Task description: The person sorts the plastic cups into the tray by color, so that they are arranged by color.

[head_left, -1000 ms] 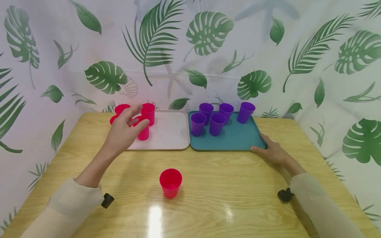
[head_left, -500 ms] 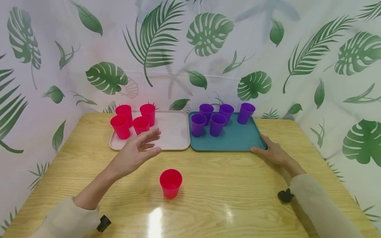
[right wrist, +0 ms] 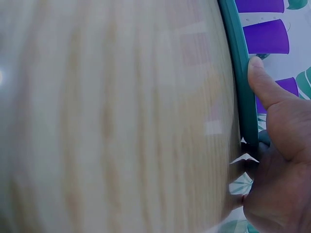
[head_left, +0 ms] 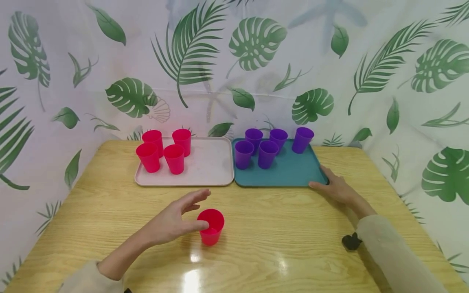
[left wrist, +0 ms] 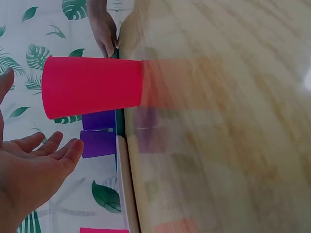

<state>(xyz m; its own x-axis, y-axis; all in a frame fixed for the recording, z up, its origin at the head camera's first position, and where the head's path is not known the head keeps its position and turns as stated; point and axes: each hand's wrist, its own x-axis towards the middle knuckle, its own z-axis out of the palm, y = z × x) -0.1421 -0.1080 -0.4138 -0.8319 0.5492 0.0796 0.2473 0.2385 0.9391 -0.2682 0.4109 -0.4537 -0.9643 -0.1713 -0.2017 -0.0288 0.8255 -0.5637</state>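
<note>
My left hand is at the left of a lone red cup that stands upright on the table. Its fingers and thumb are spread apart, and in the head view the thumb overlaps the cup's mouth. The left wrist view shows a gap between this hand and the red cup. My right hand holds the near right corner of the teal tray, thumb at the front edge and fingers along the side. In the right wrist view, the thumb lies against the tray's edge.
Several red cups stand on the left part of a white tray. Several purple cups stand on the teal tray, which adjoins it. A leaf-patterned cloth hangs behind the wooden table.
My left hand has moved from over the red cups on the white tray, toward me and to the right, down beside the lone red cup. The right hand has stayed at the teal tray.
</note>
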